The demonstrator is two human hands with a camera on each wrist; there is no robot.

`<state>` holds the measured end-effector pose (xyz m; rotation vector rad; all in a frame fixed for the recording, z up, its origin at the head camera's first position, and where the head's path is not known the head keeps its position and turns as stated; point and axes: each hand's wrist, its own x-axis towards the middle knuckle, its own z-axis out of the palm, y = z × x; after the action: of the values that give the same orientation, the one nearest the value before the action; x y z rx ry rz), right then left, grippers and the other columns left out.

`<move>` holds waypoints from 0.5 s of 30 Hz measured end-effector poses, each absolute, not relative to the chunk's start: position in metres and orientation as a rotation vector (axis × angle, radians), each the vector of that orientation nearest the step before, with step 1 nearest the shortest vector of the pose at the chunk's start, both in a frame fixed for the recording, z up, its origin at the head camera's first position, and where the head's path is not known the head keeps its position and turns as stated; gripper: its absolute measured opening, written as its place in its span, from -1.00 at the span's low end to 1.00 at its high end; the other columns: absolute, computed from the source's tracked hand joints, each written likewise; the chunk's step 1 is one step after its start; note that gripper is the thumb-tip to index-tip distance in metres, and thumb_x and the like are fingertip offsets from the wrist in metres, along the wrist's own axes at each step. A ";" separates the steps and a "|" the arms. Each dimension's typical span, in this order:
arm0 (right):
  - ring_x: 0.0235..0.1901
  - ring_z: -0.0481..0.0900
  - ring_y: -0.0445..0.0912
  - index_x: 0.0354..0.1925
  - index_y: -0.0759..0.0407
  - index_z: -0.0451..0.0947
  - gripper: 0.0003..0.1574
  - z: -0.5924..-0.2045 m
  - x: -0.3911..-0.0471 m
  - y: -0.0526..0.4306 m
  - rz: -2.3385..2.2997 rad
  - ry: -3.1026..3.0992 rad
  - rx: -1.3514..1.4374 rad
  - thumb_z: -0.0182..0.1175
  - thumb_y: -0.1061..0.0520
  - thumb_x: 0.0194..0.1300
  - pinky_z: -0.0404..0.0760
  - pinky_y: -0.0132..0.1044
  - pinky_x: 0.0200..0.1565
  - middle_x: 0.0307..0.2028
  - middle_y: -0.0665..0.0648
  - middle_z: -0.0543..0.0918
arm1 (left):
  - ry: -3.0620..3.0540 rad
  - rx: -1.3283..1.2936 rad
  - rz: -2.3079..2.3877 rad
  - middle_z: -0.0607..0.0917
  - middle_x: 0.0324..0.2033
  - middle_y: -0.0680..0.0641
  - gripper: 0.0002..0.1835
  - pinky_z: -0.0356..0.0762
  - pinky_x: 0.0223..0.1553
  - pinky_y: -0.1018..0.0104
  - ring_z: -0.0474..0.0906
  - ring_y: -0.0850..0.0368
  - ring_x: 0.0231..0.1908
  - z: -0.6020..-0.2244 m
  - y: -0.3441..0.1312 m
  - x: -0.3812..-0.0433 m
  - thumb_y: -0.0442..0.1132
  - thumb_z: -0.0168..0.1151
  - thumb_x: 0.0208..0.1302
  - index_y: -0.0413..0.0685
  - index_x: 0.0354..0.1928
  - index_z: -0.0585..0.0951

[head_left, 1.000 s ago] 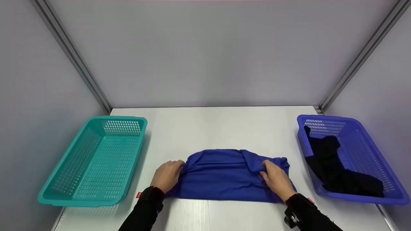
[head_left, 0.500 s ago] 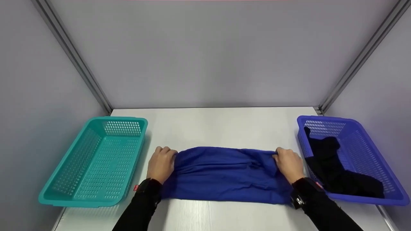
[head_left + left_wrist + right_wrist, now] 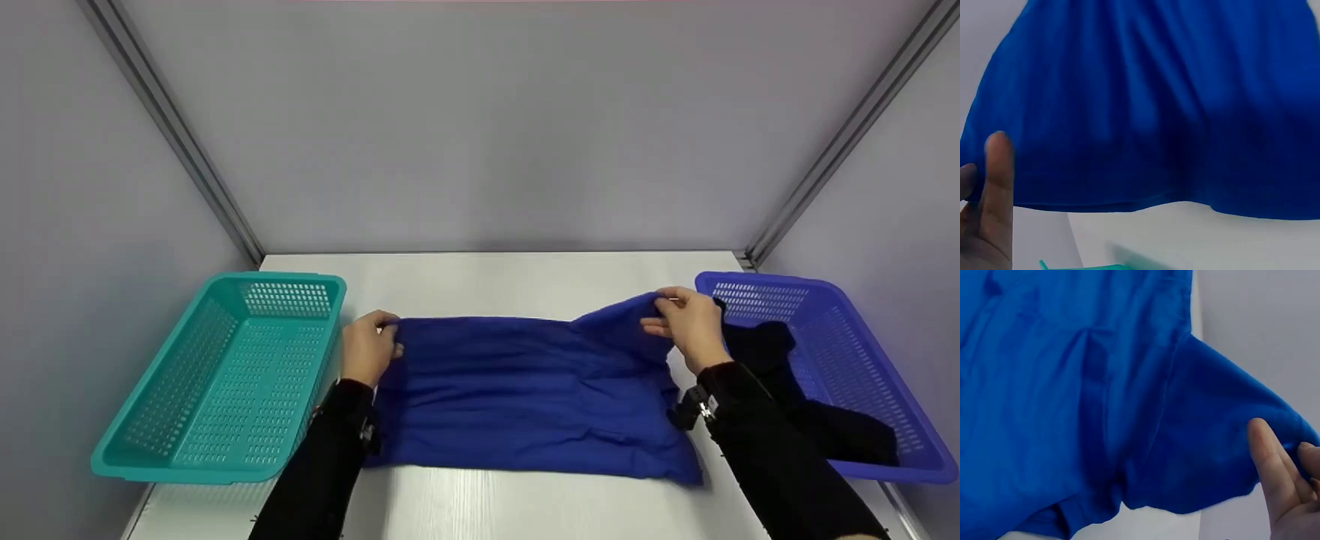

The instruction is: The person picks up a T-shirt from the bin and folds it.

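A blue T-shirt (image 3: 517, 397) lies spread sideways between the two hands, its near edge along the table and its far edge lifted. My left hand (image 3: 367, 349) pinches the far left corner; in the left wrist view the hem hangs in soft folds beside a raised finger (image 3: 999, 174). At the other end my right hand (image 3: 691, 330) pinches the tip of a short sleeve (image 3: 1207, 433) between thumb and fingers, pulling it out taut to a point. A seam shows where this sleeve joins the body. Wrinkles run lengthwise across the fabric.
A teal basket (image 3: 217, 474) with perforated walls stands on the left of the white table (image 3: 465, 285). On the right, a purple basket (image 3: 885, 360) holds black cloth (image 3: 772, 382), partly behind the right forearm. Grey panels (image 3: 480, 135) enclose the back and sides.
Both hands have moved away from the body and apart, drawing the shirt's far edge up and out. The right hand shifted from the folded cloth to the sleeve tip; the shirt is now wider and flatter.
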<state>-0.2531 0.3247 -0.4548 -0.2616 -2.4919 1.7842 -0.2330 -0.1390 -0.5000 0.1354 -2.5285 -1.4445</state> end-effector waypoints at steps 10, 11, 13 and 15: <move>-0.26 0.57 -0.47 0.16 0.30 0.64 -0.65 -0.436 -0.263 0.321 1.340 -2.560 -0.233 0.13 0.20 0.52 0.52 -0.59 -0.11 0.05 0.32 0.71 | -2.528 0.117 -1.311 0.77 -0.11 -0.31 -0.83 0.62 -0.05 -0.09 0.71 -0.21 -0.09 -0.492 -0.145 -0.245 -0.47 0.22 0.37 -0.31 -0.09 0.73; -0.26 0.56 -0.47 0.16 0.28 0.65 -0.65 -0.435 -0.263 0.321 1.335 -2.557 -0.233 0.14 0.19 0.53 0.51 -0.58 -0.10 0.05 0.31 0.71 | -2.526 0.117 -1.302 0.77 -0.11 -0.31 -0.83 0.63 -0.05 -0.09 0.71 -0.22 -0.09 -0.491 -0.146 -0.245 -0.47 0.22 0.37 -0.32 -0.09 0.73; -0.24 0.57 -0.45 0.17 0.25 0.65 -0.65 -0.434 -0.263 0.321 1.328 -2.553 -0.235 0.14 0.16 0.53 0.51 -0.54 -0.08 0.06 0.29 0.71 | -2.517 0.111 -1.293 0.77 -0.12 -0.31 -0.84 0.63 -0.04 -0.08 0.71 -0.22 -0.08 -0.490 -0.148 -0.246 -0.48 0.23 0.35 -0.32 -0.10 0.74; -0.21 0.58 -0.42 0.18 0.23 0.65 -0.64 -0.432 -0.262 0.321 1.340 -2.539 -0.243 0.14 0.14 0.53 0.51 -0.52 -0.05 0.07 0.25 0.71 | -2.503 0.098 -1.298 0.77 -0.12 -0.32 -0.84 0.63 -0.03 -0.09 0.71 -0.23 -0.07 -0.488 -0.149 -0.246 -0.49 0.23 0.34 -0.33 -0.12 0.73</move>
<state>-0.2622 0.3212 -0.4320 -0.2426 -2.5391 1.3399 -0.2461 -0.1487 -0.4881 0.0976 -2.5031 -1.2980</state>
